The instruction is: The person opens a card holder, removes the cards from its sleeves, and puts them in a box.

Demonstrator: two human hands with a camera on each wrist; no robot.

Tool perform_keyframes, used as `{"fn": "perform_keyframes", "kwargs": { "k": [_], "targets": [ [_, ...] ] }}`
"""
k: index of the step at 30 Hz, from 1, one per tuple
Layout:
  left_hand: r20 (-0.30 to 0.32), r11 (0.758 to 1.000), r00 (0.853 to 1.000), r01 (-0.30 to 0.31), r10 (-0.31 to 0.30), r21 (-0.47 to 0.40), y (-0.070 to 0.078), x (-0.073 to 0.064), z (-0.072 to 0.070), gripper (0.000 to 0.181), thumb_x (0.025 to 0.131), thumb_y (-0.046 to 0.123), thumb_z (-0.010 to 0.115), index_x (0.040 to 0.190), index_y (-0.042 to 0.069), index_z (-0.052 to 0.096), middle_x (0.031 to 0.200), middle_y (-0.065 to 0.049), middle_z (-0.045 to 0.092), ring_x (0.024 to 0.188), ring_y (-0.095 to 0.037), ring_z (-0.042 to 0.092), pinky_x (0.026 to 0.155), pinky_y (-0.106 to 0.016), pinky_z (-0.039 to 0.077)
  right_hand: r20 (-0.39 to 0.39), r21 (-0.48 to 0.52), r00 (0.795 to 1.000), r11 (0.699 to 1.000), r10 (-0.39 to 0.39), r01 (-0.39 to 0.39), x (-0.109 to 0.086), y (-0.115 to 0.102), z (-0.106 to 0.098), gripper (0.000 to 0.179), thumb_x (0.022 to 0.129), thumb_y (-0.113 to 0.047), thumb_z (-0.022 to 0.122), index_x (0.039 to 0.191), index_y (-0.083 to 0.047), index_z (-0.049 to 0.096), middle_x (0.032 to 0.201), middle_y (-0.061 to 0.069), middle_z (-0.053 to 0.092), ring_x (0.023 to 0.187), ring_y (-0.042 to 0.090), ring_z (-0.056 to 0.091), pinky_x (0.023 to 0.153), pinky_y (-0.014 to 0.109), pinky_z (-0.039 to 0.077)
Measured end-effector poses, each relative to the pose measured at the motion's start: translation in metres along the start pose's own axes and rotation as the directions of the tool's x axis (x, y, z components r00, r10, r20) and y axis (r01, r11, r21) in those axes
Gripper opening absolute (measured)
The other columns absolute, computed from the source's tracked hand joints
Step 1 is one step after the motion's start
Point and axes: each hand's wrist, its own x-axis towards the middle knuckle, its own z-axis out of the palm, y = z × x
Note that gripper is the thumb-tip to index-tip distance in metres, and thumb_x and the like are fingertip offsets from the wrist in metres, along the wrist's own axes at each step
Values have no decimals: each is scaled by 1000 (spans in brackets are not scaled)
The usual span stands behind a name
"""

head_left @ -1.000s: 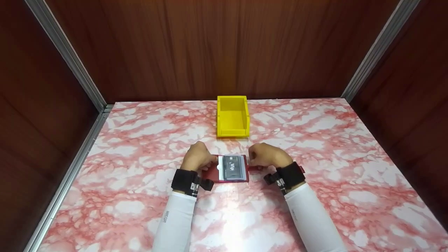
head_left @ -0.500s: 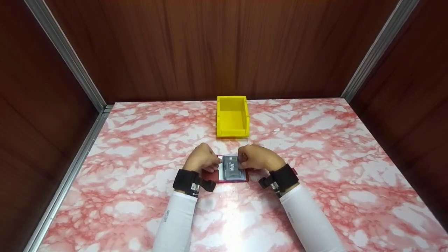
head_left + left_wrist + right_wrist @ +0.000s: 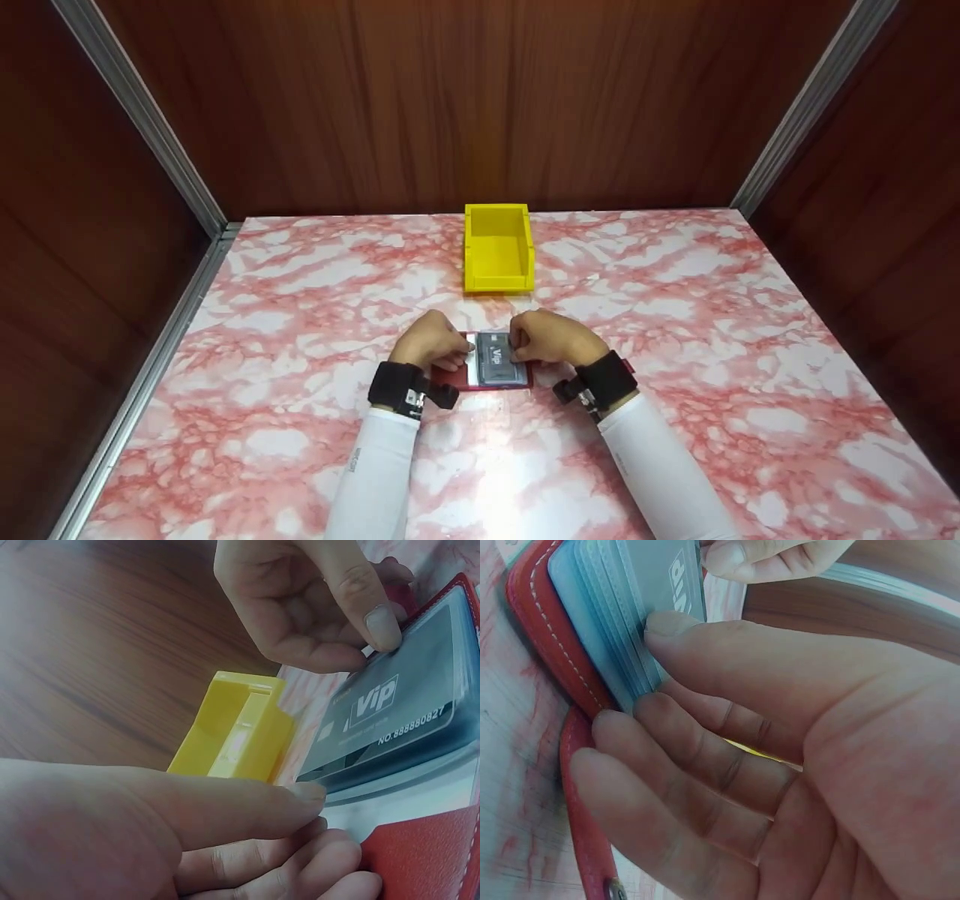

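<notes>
A red card holder (image 3: 446,379) lies spread on the table, its stack of clear sleeves (image 3: 604,622) facing up. Through the top sleeve shows a grey card (image 3: 390,716) printed "Vip". My right hand (image 3: 551,337) pinches the right edge of the stack, thumb on top and fingertips against its side. My left hand (image 3: 435,341) grips at the holder's left part, thumb tip by the white strip beside the card and fingers curled over the red cover (image 3: 427,847). A red strap (image 3: 589,817) with a metal snap extends below the right fingers.
Just beyond the holder stands a yellow bin (image 3: 498,251) with its low front toward me. The pink-and-white marbled table (image 3: 300,330) ends at a brown wood-grain back wall (image 3: 480,105). Metal posts rise at both far corners, beside dark side walls.
My right hand has moved left from the strap side of the holder onto the edge of the sleeves. My left hand has barely shifted; the holder and bin stay in place.
</notes>
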Motion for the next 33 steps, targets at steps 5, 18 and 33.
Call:
{"fn": "perform_keyframes", "kwargs": {
  "k": [5, 18, 33],
  "targets": [
    [14, 1000, 1000, -3, 4, -20, 0, 0, -1, 8, 90, 1, 77, 86, -4, 73, 68, -5, 68, 57, -11, 64, 55, -22, 61, 7, 18, 1000, 1000, 17, -17, 0, 1, 0, 14, 94, -16, 84, 97, -8, 72, 82, 0, 66, 63, 10, 56, 59, 22, 45],
    [13, 1000, 1000, -17, 17, -12, -1, 0, -1, 12, 90, 0, 75, 80, 2, 69, 69, -3, 66, 60, -12, 62, 57, -22, 60, 4, 54, 1000, 998, 22, -22, 1, 2, 2, 15, 95, -16, 84, 97, -8, 71, 80, 1, 66, 61, 10, 57, 57, 21, 47],
    [22, 998, 999, -47, 46, 32, -2, 2, 0, 8, 91, 4, 77, 88, -3, 76, 68, -1, 66, 58, -10, 63, 57, -21, 60, -36, 13, 996, 996, -83, 84, 5, 0, 7, 14, 93, -14, 84, 94, -7, 73, 79, 0, 64, 70, 10, 54, 65, 22, 45]
  ]
}}
